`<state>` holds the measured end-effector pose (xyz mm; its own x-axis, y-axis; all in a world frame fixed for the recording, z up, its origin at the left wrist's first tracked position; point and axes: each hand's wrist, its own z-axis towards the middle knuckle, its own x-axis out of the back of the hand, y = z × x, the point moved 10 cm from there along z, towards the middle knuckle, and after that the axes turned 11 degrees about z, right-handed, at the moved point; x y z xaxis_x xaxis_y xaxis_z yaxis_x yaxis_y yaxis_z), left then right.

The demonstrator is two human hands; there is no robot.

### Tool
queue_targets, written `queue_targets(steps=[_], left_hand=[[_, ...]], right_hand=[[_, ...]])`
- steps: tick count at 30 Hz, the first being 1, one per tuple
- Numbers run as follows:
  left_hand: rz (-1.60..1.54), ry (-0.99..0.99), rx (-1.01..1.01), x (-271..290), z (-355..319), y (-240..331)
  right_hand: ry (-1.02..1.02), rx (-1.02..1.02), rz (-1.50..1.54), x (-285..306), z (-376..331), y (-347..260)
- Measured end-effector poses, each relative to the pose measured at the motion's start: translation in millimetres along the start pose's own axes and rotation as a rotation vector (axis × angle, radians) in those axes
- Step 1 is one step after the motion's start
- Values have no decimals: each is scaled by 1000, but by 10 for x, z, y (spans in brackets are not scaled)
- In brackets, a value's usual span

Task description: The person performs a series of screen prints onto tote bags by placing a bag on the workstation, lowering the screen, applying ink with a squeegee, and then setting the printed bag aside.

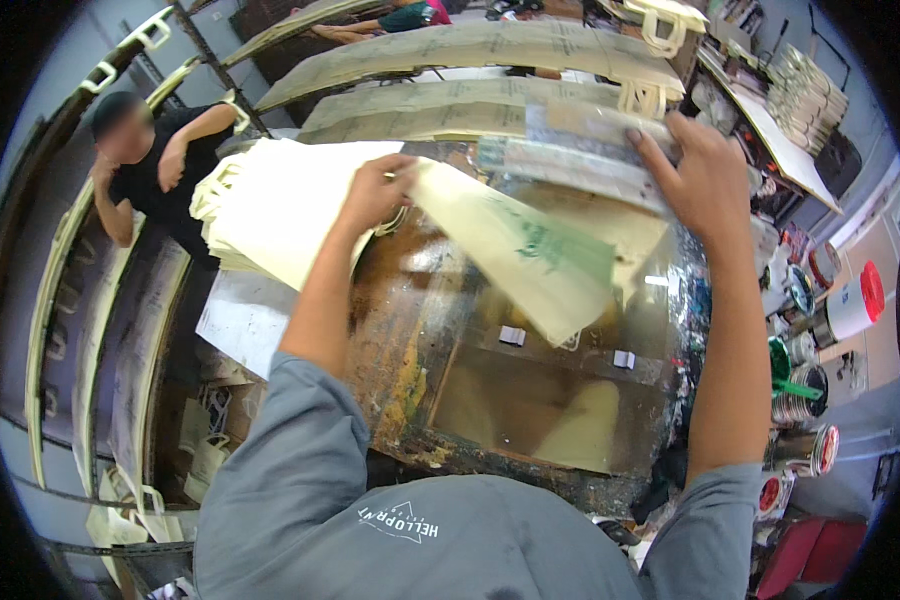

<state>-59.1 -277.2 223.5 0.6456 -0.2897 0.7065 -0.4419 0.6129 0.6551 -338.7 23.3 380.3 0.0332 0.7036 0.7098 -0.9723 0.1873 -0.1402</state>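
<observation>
My left hand (382,192) pinches the upper left corner of a cream cloth tote bag (515,240), which slants down over the worktable, lifted and blurred. A green print shows at its lower right. My right hand (705,178) grips the right end of a screen printing frame (575,172), which is tilted up behind the bag. Under the bag lies a glass-like printing board (520,410) with two small pale tabs stuck to it. To the left of my left hand stands a thick stack of cream tote bags (280,195), handles toward the far left.
Long racks (470,55) with flat bags stretch across the back; more racks (100,330) line the left. A person in black (170,165) leans by the left racks. Paint tubs and cans (810,380) crowd the right side, near a green-handled tool (798,389).
</observation>
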Motion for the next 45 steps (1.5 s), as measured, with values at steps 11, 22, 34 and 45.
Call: queue_targets(steps=[11, 22, 34, 45], left_hand=[[-13, 512, 309, 3652, -1580, -2597], [731, 302, -182, 933, -1217, -1038], [1082, 3, 50, 75, -251, -1101], [1077, -22, 108, -150, 209, -1208]], right_hand=[[14, -30, 10, -31, -51, 8], [1, -28, 39, -34, -18, -13], [21, -9, 31, -17, 11, 36], [79, 7, 45, 23, 83, 91]])
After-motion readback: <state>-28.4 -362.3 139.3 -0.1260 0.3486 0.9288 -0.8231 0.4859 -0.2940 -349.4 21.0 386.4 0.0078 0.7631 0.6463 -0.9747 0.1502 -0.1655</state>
